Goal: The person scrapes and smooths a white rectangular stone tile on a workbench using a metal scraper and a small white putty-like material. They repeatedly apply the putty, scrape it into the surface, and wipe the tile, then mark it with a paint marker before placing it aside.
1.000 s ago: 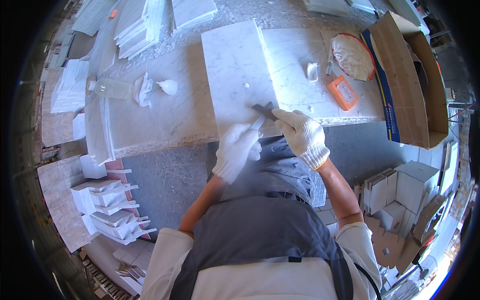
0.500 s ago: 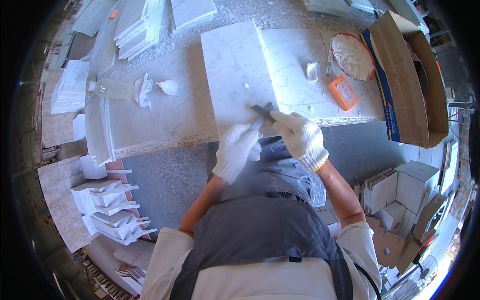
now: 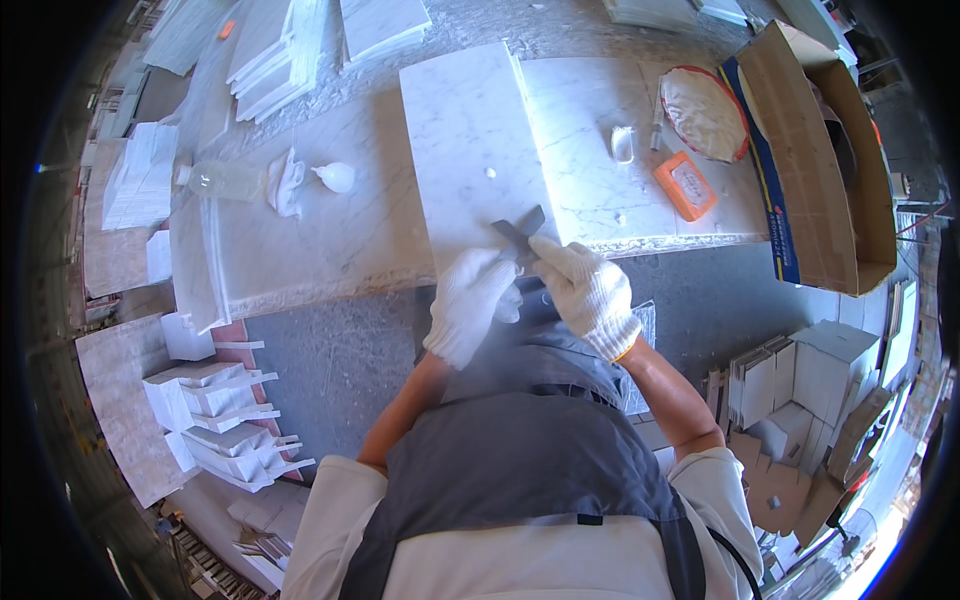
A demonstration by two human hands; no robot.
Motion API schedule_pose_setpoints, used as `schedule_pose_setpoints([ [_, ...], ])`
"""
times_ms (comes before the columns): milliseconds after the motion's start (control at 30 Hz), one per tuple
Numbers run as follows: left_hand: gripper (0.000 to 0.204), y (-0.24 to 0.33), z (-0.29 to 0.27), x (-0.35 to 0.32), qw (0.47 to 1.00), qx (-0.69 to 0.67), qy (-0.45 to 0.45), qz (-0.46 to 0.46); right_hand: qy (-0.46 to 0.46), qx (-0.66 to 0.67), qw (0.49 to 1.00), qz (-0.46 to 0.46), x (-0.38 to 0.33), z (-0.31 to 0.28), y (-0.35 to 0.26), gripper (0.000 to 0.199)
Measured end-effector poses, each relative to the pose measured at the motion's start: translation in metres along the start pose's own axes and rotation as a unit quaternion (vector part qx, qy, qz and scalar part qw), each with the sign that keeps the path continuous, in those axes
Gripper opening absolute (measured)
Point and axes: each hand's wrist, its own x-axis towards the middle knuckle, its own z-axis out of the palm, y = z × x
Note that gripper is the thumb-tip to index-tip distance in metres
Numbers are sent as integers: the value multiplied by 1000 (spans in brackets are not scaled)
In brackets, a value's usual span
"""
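A white marble slab (image 3: 470, 130) lies on the stone worktable (image 3: 340, 240), its near end reaching the table's front edge. My right hand (image 3: 585, 290), in a white knit glove, grips a small dark flat tool (image 3: 520, 232) whose tip rests on the slab's near end. My left hand (image 3: 468, 305), also gloved, sits just left of it at the slab's front edge, fingers curled down against the stone. A second marble slab (image 3: 610, 100) lies alongside on the right.
An orange block (image 3: 686, 186), a small white piece (image 3: 622, 144) and a round red-rimmed dish (image 3: 705, 112) lie to the right. An open cardboard box (image 3: 820, 150) stands far right. A clear bottle (image 3: 222, 180), stacked tiles (image 3: 270, 50) and cut marble pieces (image 3: 215, 420) are at left.
My right hand and the dark tool have shifted slightly left along the slab's near end. My left hand has stayed at the front edge.
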Motion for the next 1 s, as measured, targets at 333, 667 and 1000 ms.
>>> schedule_pose_setpoints([
  [333,31,6,2,-2,1000,-3,3,0,66,23,997,-14,-3,5,6,31],
  [667,26,5,-1,-4,951,191,86,228,103,80,991,-15,-11,-10,7,31],
  [1000,20,3,-10,4,645,527,176,525,11,29,998,-47,-6,-21,5,31],
])
